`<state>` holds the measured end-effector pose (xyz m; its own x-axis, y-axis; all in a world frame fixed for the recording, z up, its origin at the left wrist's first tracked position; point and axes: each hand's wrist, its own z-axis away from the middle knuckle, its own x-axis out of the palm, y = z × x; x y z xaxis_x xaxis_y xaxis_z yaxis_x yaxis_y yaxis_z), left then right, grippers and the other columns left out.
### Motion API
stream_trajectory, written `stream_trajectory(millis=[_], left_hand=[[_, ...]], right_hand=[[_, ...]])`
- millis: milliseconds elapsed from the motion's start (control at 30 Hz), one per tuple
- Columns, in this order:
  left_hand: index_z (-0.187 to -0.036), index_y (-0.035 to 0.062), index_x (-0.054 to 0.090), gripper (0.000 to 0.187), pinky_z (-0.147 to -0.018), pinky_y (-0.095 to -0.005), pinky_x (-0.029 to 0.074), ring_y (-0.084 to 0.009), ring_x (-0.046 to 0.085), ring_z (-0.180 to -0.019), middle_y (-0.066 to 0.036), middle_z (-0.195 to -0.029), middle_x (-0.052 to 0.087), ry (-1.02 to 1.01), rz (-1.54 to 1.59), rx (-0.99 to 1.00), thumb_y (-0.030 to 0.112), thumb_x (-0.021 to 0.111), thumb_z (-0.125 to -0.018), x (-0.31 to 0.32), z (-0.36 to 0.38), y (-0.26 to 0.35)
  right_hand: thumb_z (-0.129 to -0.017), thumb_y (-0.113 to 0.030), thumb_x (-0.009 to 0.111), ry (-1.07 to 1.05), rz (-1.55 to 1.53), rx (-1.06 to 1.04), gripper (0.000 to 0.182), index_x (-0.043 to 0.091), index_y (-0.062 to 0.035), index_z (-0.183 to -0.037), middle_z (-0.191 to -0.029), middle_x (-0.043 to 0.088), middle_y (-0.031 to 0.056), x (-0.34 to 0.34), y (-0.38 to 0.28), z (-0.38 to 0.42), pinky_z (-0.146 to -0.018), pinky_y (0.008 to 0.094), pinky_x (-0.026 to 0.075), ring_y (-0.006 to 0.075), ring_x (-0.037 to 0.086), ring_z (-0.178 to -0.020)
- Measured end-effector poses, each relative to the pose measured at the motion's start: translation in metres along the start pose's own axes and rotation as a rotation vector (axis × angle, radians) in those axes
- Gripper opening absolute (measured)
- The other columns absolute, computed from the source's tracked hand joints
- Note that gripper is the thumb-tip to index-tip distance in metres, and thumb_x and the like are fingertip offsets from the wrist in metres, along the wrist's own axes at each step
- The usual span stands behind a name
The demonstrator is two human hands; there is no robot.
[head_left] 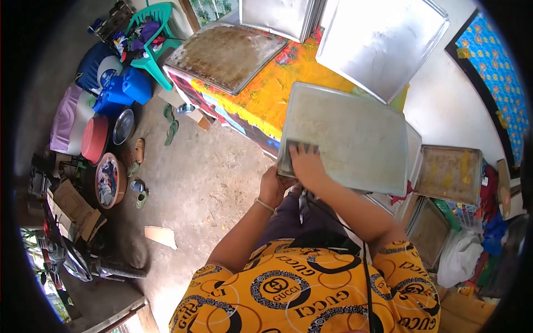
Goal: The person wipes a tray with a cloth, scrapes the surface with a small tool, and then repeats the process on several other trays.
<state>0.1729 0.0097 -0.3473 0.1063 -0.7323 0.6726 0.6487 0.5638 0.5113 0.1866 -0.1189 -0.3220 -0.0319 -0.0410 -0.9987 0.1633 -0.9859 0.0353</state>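
A large grey metal tray (355, 139) lies tilted in front of me, over the near corner of the table. My left hand (273, 187) grips its lower left corner, fingers partly hidden beneath the edge. On top of the tray, near that same corner, my right hand (307, 164) presses a dark flat pad or cloth (291, 145) against the surface. A browned, stained tray (227, 54) lies at the table's far left. Shiny silver trays (383, 44) stand upright at the back against the wall.
The table has a yellow flowered cloth (265, 108). At right, a stained tray (448, 173) rests on a crate (466, 215). On the left are a green chair (151, 62), blue containers (136, 86), a basin of clothes (111, 180) and sandals (171, 133).
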Motion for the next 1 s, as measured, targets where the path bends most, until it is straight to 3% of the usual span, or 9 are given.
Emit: stream_trajectory(millis=[233,400,467,533,567,633,733,867,1000], left_hand=[[-0.114,-0.0017,0.048,0.039,-0.083,-0.0427,0.052,-0.0291,0.063,-0.09,-0.017,-0.103,0.06,-0.053,-0.029,0.022,0.027,0.027,-0.097,-0.005,-0.005,0.003],[-0.111,-0.0005,0.052,0.034,-0.077,-0.0399,0.054,-0.0277,0.063,-0.085,-0.014,-0.102,0.061,-0.012,-0.025,-0.046,0.025,0.036,-0.095,-0.007,-0.003,0.006],[-0.111,-0.0003,0.053,0.031,-0.072,-0.0365,0.053,-0.0256,0.062,-0.079,-0.014,-0.099,0.061,-0.107,-0.853,0.382,0.021,0.041,-0.093,-0.023,-0.01,0.022],[-0.109,-0.0012,0.056,0.028,-0.062,-0.0302,0.05,-0.0196,0.059,-0.071,-0.013,-0.093,0.06,0.086,-0.829,0.327,0.013,0.047,-0.087,-0.025,-0.04,0.031],[-0.11,-0.0034,0.058,0.03,-0.057,-0.0267,0.048,-0.0156,0.058,-0.063,-0.011,-0.084,0.06,0.139,-0.93,0.471,0.01,0.048,-0.085,-0.025,-0.055,0.037],[-0.111,-0.0042,0.059,0.032,-0.055,-0.0272,0.048,-0.015,0.057,-0.061,-0.011,-0.081,0.062,0.078,-1.022,0.346,0.011,0.048,-0.086,0.001,-0.054,0.057],[-0.117,-0.0032,0.057,0.036,-0.048,-0.0282,0.049,-0.0145,0.058,-0.058,-0.011,-0.08,0.064,-0.008,-1.256,0.339,0.012,0.047,-0.087,-0.01,-0.077,0.062],[-0.121,0.0008,0.056,0.037,-0.045,-0.0287,0.052,-0.015,0.06,-0.059,-0.01,-0.082,0.064,-0.07,-1.219,0.248,0.013,0.046,-0.088,-0.004,-0.069,0.066],[-0.124,0.0022,0.054,0.039,-0.043,-0.0287,0.052,-0.0147,0.061,-0.057,-0.01,-0.08,0.064,-0.067,-1.102,0.115,0.013,0.046,-0.087,0.012,-0.049,0.071]], right_hand=[[-0.087,-0.014,0.044,-0.046,-0.031,0.017,0.039,0.045,-0.0012,-0.123,-0.117,0.054,0.0233,-0.01,-0.011,-0.003,-0.086,0.0584,0.044,0.045,0.054,-0.108],[-0.084,-0.015,0.05,-0.011,-0.136,0.064,0.032,0.05,-0.0021,-0.114,-0.112,0.056,0.0218,-0.009,0.032,-0.065,-0.081,0.0589,0.045,0.0439,0.056,-0.103],[-0.083,-0.015,0.053,0.064,-0.11,0.08,0.028,0.052,-0.0026,-0.108,-0.111,0.057,0.0209,-0.003,0.025,-0.066,-0.081,0.0601,0.045,0.043,0.056,-0.102],[-0.082,-0.014,0.054,0.173,-0.024,0.097,0.025,0.054,-0.0032,-0.104,-0.108,0.059,0.0193,0.007,0.008,-0.045,-0.08,0.0597,0.045,0.0406,0.057,-0.1],[-0.083,-0.015,0.052,0.135,-0.067,0.092,0.025,0.054,-0.0028,-0.105,-0.109,0.059,0.0206,0.006,0.013,-0.052,-0.081,0.0605,0.045,0.0417,0.057,-0.101],[-0.085,-0.016,0.049,0.068,-0.16,0.087,0.026,0.054,-0.0019,-0.107,-0.11,0.058,0.023,-0.004,0.033,-0.079,-0.082,0.0621,0.044,0.0439,0.055,-0.103],[-0.089,-0.015,0.042,0.104,-0.082,0.113,0.027,0.053,-0.0018,-0.11,-0.105,0.06,0.0193,-0.005,0.055,-0.111,-0.072,0.0485,0.051,0.0386,0.062,-0.091],[-0.09,-0.016,0.041,0.16,0.026,0.094,0.026,0.055,-0.0022,-0.107,-0.106,0.06,0.0199,0.003,0.025,-0.077,-0.074,0.0511,0.05,0.0381,0.062,-0.089],[-0.092,-0.018,0.038,0.053,-0.101,0.127,0.027,0.054,-0.0023,-0.108,-0.108,0.059,0.0193,-0.01,0.056,-0.117,-0.076,0.0522,0.049,0.0383,0.061,-0.092]])
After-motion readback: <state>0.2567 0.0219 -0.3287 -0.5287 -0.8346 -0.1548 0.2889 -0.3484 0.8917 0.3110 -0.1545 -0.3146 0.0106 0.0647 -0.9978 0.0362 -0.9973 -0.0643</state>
